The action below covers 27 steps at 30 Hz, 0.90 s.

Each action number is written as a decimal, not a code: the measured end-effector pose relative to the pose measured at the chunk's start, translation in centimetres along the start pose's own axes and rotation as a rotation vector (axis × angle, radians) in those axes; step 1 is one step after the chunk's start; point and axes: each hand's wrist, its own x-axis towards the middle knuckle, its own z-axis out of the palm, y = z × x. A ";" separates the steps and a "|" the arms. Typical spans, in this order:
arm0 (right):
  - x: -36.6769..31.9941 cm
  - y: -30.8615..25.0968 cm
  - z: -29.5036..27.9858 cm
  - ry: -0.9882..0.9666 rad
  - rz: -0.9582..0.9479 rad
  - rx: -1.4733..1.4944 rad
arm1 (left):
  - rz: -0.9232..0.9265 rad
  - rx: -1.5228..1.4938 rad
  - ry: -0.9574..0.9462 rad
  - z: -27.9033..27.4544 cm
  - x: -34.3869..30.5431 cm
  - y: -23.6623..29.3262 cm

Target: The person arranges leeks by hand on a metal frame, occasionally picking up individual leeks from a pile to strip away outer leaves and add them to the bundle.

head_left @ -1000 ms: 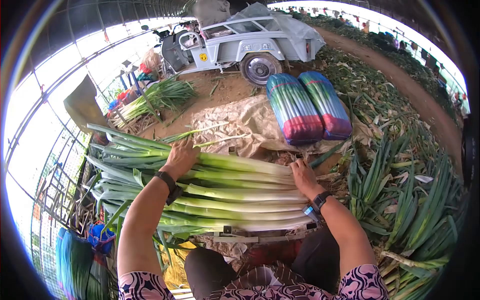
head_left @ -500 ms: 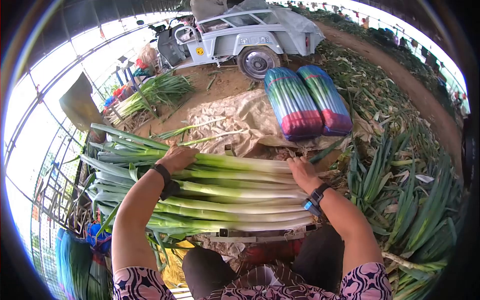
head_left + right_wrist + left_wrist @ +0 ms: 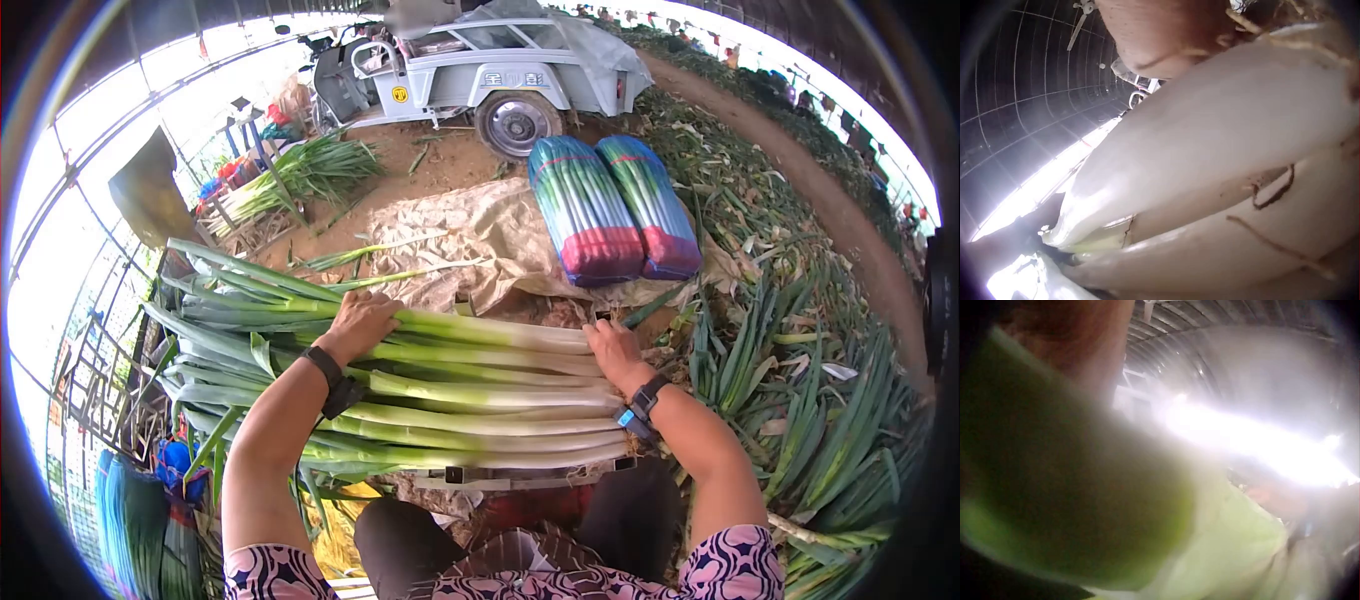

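A row of long leeks (image 3: pixel 470 385) lies crosswise in front of me in the head view, green leaves to the left and white root ends to the right. My left hand (image 3: pixel 362 322) grips the farthest leek where leaf meets stem, its fingers over the far side. At that leek's white end my right hand (image 3: pixel 613 352) holds on. In the left wrist view, a pale green leek stem (image 3: pixel 1222 531) looms close below blurred skin. White leek stems (image 3: pixel 1210 119) with thin brown roots fill the right wrist view, a finger (image 3: pixel 1166 37) resting at the upper edge.
Two wrapped leek bundles (image 3: pixel 588 215) stand on a crumpled tan sheet (image 3: pixel 450 225) beyond the row. Behind them is a grey cargo tricycle (image 3: pixel 500 85). Loose leeks (image 3: pixel 830 430) and leaf scraps cover the right side. Blue-wrapped leeks (image 3: pixel 135 520) stand at lower left.
The head view has shifted slightly. Both hands stay at the farthest leek, one near the leaves and one at the root end, with little movement along it.
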 end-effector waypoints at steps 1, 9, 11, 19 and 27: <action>0.2 -0.1 0.0 0.004 -0.006 -0.013 | -0.008 0.004 0.002 -0.1 0.1 -0.1; 0.0 -0.6 0.3 -0.051 0.052 -0.025 | -0.006 0.004 -0.076 0.1 0.3 0.0; -0.2 -0.5 1.0 -0.044 0.056 -0.034 | -0.037 -0.005 -0.109 0.2 0.3 0.0; -0.6 -0.4 1.0 0.064 0.025 -0.067 | -0.062 0.074 -0.143 -1.3 0.3 1.0; -2.9 -0.6 -0.8 -0.027 -0.039 0.172 | 0.072 0.124 -0.090 -2.2 -2.3 1.1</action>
